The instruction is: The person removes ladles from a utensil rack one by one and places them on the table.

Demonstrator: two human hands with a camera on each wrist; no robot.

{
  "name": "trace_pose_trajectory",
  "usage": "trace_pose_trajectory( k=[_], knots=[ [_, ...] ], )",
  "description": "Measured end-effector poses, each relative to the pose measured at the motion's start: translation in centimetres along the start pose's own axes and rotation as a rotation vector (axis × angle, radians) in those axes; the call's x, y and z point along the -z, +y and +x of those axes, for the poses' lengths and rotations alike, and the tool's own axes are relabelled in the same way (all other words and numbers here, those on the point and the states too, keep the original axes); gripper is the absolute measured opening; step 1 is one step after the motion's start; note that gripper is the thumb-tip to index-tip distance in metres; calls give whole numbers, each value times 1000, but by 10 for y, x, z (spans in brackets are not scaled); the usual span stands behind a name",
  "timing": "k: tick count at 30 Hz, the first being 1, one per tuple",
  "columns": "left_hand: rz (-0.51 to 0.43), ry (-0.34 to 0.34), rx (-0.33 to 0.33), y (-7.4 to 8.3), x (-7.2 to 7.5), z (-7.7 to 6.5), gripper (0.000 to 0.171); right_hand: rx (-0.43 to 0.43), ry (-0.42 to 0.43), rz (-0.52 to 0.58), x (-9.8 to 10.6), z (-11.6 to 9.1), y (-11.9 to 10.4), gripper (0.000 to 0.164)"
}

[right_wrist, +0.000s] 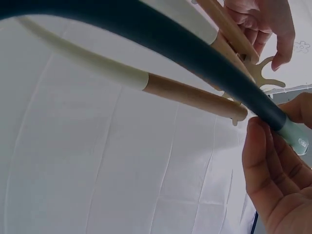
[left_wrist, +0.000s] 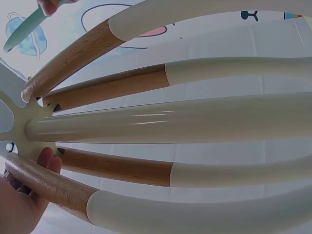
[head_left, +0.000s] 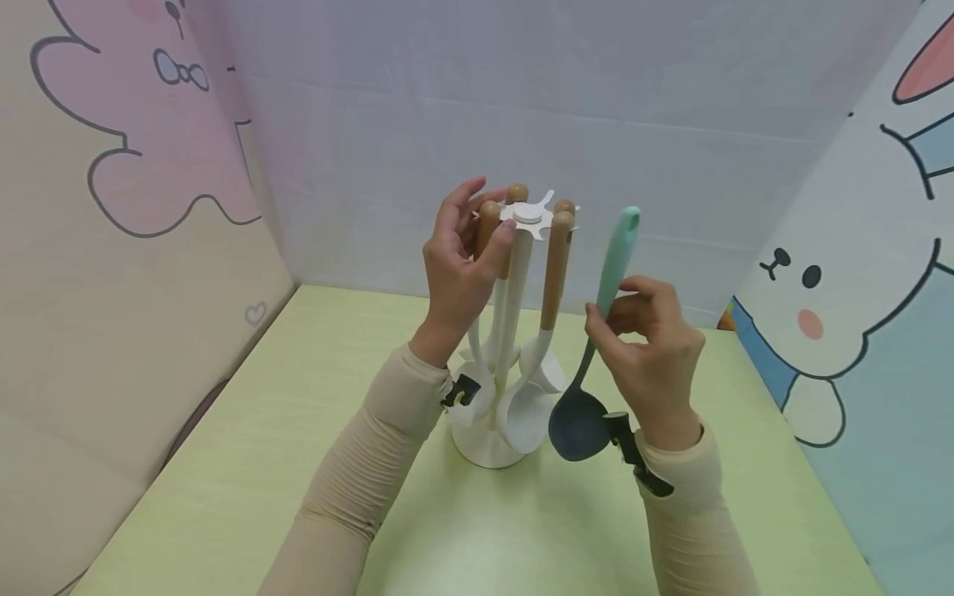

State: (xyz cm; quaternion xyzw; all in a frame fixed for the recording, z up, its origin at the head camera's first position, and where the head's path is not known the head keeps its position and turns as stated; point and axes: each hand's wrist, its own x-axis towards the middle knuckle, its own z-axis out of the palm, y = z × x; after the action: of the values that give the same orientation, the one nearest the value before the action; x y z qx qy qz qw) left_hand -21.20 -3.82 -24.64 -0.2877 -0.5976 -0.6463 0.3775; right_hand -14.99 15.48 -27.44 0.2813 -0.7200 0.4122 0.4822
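Observation:
My right hand (head_left: 656,356) pinches a ladle (head_left: 577,424) by its mint-green handle (head_left: 617,257), thumb against fingers. The ladle hangs bowl down, its dark bowl and neck just right of a white utensil rack (head_left: 514,285). My left hand (head_left: 465,257) holds the rack's top, its thumb at the hooked disc (head_left: 527,213) and its fingers reaching behind a wooden handle (left_wrist: 53,187). Several white utensils with wooden handles hang on the rack, among them a front ladle (head_left: 525,418). The right wrist view shows the dark neck (right_wrist: 195,53) crossing in front of the rack.
The rack's round white base (head_left: 488,455) stands on a pale green tabletop (head_left: 224,463). A pale cloth backdrop (head_left: 671,165) rises behind, with cartoon-printed panels (head_left: 820,331) at both sides.

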Motion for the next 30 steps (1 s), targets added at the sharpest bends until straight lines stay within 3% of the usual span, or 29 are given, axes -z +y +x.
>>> trace_pose_trajectory(
  k=[6,30],
  knots=[
    [-12,17,-13,-2,2,1,48,-24,-7,-49,11,-1,9,30],
    [-4,10,57,-1,4,0,54,-157,-25,-240,48,-10,45,34]
  ],
)
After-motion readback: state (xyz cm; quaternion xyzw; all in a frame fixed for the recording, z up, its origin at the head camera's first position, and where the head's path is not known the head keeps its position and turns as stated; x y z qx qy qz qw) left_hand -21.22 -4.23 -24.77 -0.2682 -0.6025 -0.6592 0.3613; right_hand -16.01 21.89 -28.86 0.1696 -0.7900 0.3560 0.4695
